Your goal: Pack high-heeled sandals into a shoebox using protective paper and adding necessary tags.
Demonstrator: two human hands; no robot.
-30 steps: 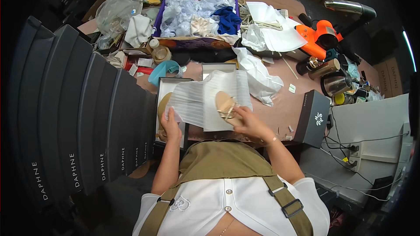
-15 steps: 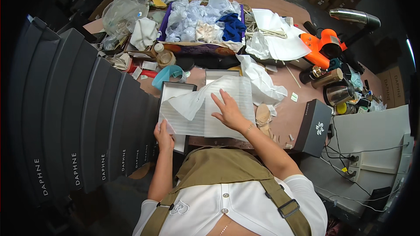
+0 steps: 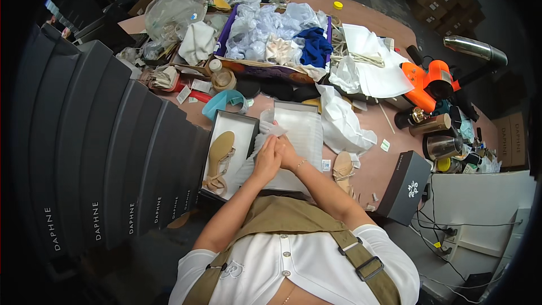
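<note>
My left hand [image 3: 269, 162] and my right hand [image 3: 287, 150] meet over the middle, fingers closed together on a thin white wrapping sheet [image 3: 305, 135] with fine ribs. Part of the sheet bunches up beyond my fingertips; their exact grip is partly hidden. Beneath it lies a shallow box part [image 3: 296, 105], mostly covered. To the left, an open dark box [image 3: 237, 121] with a white inside holds a beige heeled sandal [image 3: 221, 152], sole showing. A second beige sandal [image 3: 342, 168] lies on the table right of the sheet.
Tall stacks of dark shoe boxes [image 3: 121, 152] rise at my left. A closed dark box [image 3: 403, 186] stands right, near an orange heat tool [image 3: 420, 82] and a metal cup [image 3: 440, 146]. Behind are a purple-edged carton [image 3: 226, 34] of crumpled wrapping, a glue jar [image 3: 222, 79] and crumpled white paper [image 3: 344, 121].
My left hand has moved from the sheet's left edge to meet my right hand. The sheet has shifted right and gathered, uncovering the sandal in the left box.
</note>
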